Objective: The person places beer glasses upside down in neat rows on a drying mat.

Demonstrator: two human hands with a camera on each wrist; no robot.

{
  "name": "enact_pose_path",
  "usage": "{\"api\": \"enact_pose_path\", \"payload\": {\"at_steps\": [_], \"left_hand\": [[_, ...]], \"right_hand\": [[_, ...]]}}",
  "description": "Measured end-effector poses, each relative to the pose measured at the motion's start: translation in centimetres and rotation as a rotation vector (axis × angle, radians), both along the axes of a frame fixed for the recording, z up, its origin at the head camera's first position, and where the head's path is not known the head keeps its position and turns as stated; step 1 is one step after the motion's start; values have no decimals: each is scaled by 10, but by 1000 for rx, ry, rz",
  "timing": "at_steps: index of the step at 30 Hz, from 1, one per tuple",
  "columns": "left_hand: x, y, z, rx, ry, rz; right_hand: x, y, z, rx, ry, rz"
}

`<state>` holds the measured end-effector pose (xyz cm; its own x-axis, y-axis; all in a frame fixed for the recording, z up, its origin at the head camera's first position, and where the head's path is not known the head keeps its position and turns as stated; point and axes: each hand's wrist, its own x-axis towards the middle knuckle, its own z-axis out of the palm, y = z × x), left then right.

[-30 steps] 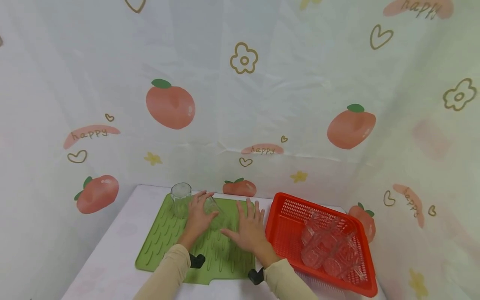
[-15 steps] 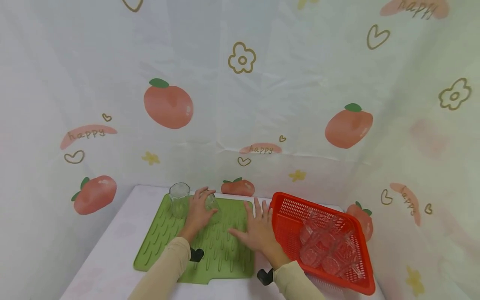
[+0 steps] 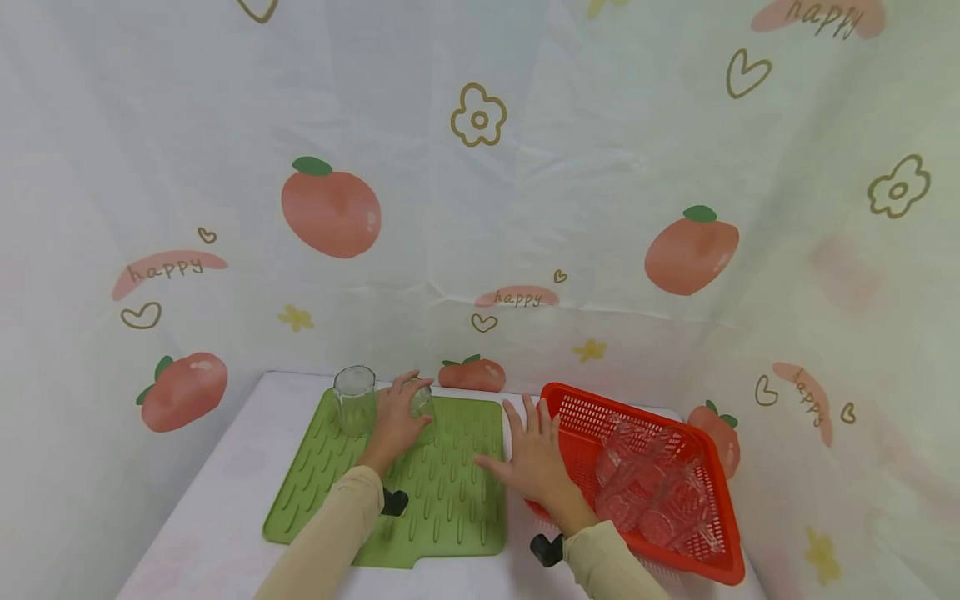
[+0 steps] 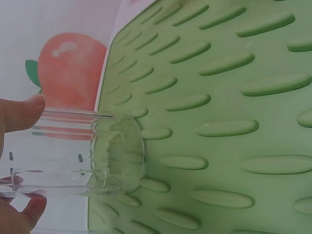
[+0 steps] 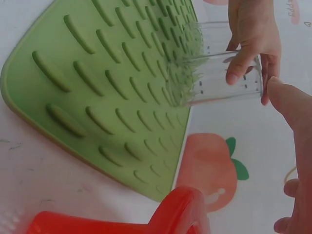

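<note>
Presently, your left hand (image 3: 395,423) pinches a clear glass (image 3: 423,410) near its top between thumb and fingers, the glass standing upright toward the far edge of the green mat (image 3: 453,521), with a second glass (image 3: 356,410) upright just to its left. Your right hand (image 3: 538,468) is spread, fingers apart, by the left side of the red basket (image 3: 588,417); contact there cannot be determined. Inside that basket, several clear tumblers (image 3: 651,493) lie bunched toward its right side.
</note>
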<state>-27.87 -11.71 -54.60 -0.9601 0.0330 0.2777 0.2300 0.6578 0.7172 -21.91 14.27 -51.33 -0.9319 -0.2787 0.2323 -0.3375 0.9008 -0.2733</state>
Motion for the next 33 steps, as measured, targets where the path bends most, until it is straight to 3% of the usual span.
{"api": "enact_pose_path", "payload": {"at_steps": [21, 28, 33], "left_hand": [[-3, -3, 0, -62, -30, -55], [-4, -3, 2, -22, 14, -50], [-4, -4, 6, -63, 32, -33]], "right_hand": [[-1, 14, 2, 25, -58, -30], [1, 20, 1, 15, -39, -28], [1, 24, 2, 8, -56, -50]]}}
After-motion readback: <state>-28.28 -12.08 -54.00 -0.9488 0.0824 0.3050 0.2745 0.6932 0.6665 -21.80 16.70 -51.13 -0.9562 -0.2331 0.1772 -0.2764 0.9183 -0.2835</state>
